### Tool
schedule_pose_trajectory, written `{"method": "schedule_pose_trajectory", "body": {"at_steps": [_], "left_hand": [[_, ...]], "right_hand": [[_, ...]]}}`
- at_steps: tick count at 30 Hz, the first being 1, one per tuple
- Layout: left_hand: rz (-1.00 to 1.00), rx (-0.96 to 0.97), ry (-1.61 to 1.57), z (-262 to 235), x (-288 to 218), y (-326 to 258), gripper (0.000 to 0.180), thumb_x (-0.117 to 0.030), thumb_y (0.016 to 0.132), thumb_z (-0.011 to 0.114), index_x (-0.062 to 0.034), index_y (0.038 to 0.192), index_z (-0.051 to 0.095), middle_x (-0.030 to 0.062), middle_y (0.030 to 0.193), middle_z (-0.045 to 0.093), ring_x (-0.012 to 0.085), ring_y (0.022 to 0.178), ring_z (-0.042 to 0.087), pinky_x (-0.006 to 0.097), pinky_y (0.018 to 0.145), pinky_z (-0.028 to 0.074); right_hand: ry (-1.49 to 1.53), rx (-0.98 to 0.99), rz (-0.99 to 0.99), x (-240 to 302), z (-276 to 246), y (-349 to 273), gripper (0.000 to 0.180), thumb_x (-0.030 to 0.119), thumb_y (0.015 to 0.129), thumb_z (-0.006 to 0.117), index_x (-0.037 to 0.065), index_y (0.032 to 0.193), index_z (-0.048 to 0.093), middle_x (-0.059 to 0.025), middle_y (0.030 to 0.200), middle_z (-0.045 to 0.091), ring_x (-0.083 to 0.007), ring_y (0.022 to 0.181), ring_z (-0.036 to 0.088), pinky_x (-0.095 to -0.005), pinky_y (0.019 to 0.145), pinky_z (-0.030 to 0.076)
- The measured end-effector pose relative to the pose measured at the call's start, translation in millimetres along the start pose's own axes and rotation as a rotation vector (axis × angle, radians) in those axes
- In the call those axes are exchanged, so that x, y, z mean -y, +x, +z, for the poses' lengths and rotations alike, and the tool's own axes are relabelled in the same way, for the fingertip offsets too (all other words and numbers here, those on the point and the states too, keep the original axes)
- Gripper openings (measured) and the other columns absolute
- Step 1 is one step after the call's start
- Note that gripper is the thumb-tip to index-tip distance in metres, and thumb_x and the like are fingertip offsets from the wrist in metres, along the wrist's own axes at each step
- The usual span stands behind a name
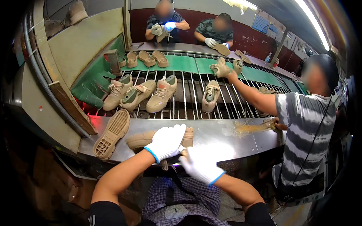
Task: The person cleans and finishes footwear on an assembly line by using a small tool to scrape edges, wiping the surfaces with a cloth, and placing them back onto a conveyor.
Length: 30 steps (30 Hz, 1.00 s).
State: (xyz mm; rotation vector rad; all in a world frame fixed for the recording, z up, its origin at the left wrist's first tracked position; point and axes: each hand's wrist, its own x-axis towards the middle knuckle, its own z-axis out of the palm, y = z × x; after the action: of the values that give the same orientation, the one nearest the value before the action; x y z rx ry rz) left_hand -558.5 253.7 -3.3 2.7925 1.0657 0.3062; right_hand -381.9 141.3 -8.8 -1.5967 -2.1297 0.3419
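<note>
My left hand, in a white glove with a blue cuff, rests on a tan shoe lying on its side on the steel ledge, fingers curled over its top. My right hand, gloved the same way, sits at the ledge's near edge just right of the shoe, close to its dangling lace; whether it grips the lace I cannot tell. A loose tan sole lies tread up on the ledge left of the shoe.
Several tan shoes ride the wire conveyor beyond the ledge. A person in a striped shirt at the right reaches over it to a shoe. Two gloved people sit across. Soles lie on the green belt. A metal hood stands left.
</note>
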Motion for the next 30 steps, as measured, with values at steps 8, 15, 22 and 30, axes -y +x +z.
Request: {"method": "schedule_pose_trajectory", "body": {"at_steps": [8,15,22,30], "left_hand": [[0.210,-0.092,-0.206,-1.5,-0.8,-18.8,0.079,-0.032,0.079,0.086,0.0027,0.143,0.054,0.0236,0.133,0.062,0.0417,0.114,0.068,0.049,0.099,0.055],[0.250,-0.355,-0.184,21.7,-54.4,-99.6,0.068,-0.020,0.066,0.089,0.0008,0.128,0.067,0.0199,0.132,0.063,0.0426,0.127,0.059,0.057,0.112,0.048],[0.148,-0.648,0.068,96.8,-43.8,-106.0,0.074,-0.017,0.070,0.086,-0.0060,0.140,0.065,0.0165,0.143,0.060,0.0398,0.133,0.059,0.060,0.115,0.046],[0.139,-0.755,0.187,64.0,-6.2,-95.6,0.082,-0.041,0.072,0.091,-0.0060,0.140,0.062,0.0204,0.139,0.062,0.0411,0.125,0.064,0.058,0.109,0.052]], "right_hand": [[0.217,0.268,0.165,-17.0,-20.8,-10.4,0.042,0.034,0.101,0.072,0.001,0.125,0.068,-0.0194,0.101,0.075,-0.0314,0.090,0.075,-0.0408,0.081,0.060],[-0.582,-0.131,0.298,-131.6,-28.9,-62.1,0.040,0.035,0.090,0.078,0.004,0.114,0.068,-0.0171,0.103,0.069,-0.0363,0.090,0.069,-0.0479,0.079,0.056],[-0.056,-0.286,-0.008,-95.5,5.2,18.3,0.038,0.030,0.098,0.068,0.005,0.127,0.070,-0.0184,0.125,0.071,-0.0374,0.115,0.068,-0.0427,0.103,0.053],[0.501,-0.263,-0.039,-59.3,61.8,24.2,0.033,0.016,0.107,0.056,0.002,0.135,0.068,-0.0172,0.117,0.072,-0.0335,0.106,0.071,-0.0402,0.097,0.056]]}}
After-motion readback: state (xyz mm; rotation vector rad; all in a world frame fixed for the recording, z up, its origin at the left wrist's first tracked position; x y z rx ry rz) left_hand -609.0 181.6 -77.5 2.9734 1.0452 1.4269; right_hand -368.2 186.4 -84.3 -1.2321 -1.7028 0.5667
